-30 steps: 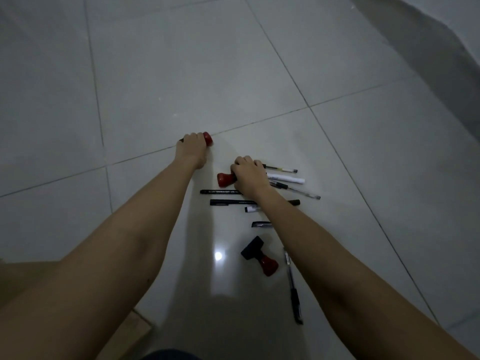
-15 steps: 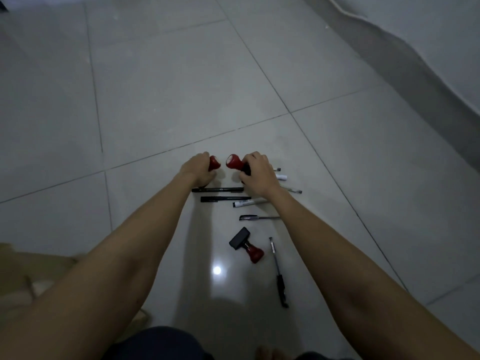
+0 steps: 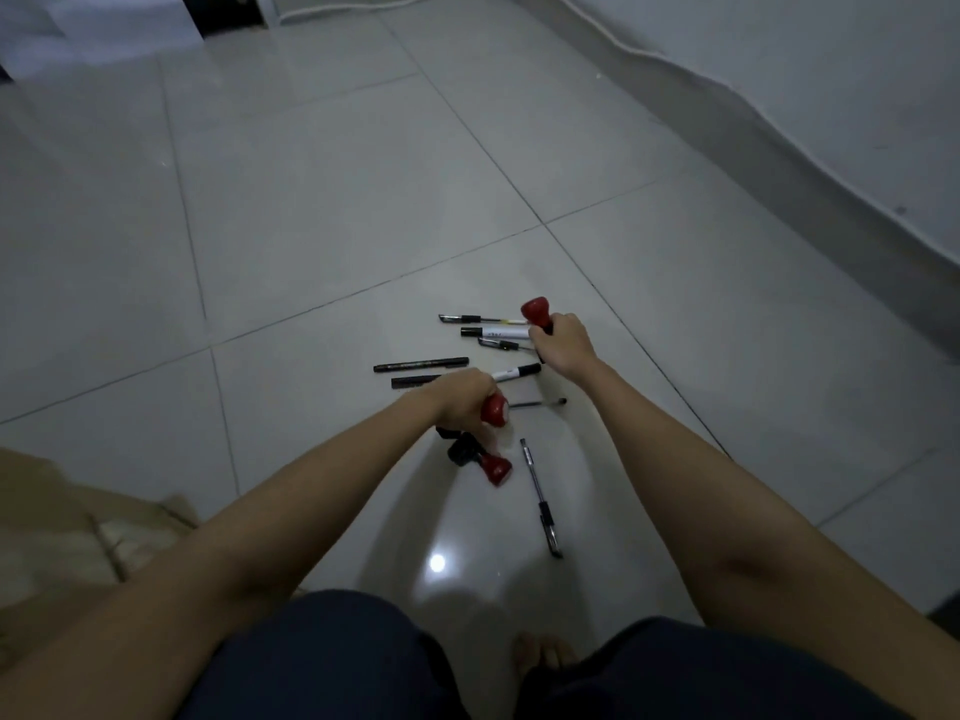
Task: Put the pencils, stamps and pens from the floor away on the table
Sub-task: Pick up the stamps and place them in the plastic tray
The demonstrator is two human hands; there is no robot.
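Third stamp [image 3: 480,459], black base and red handle, lies on its side on the floor tile [image 3: 322,210]; use it as landmark. Just above it the left hand [image 3: 460,400] is fisted round a red-handled stamp [image 3: 494,409], raised off the floor. Up and right of the landmark, the right hand [image 3: 563,345] grips another stamp [image 3: 536,311], red handle pointing up. Pens [image 3: 422,364] are scattered beyond the landmark, near both hands. One long pen [image 3: 540,496] lies just right of it. All still on the floor; no table in view.
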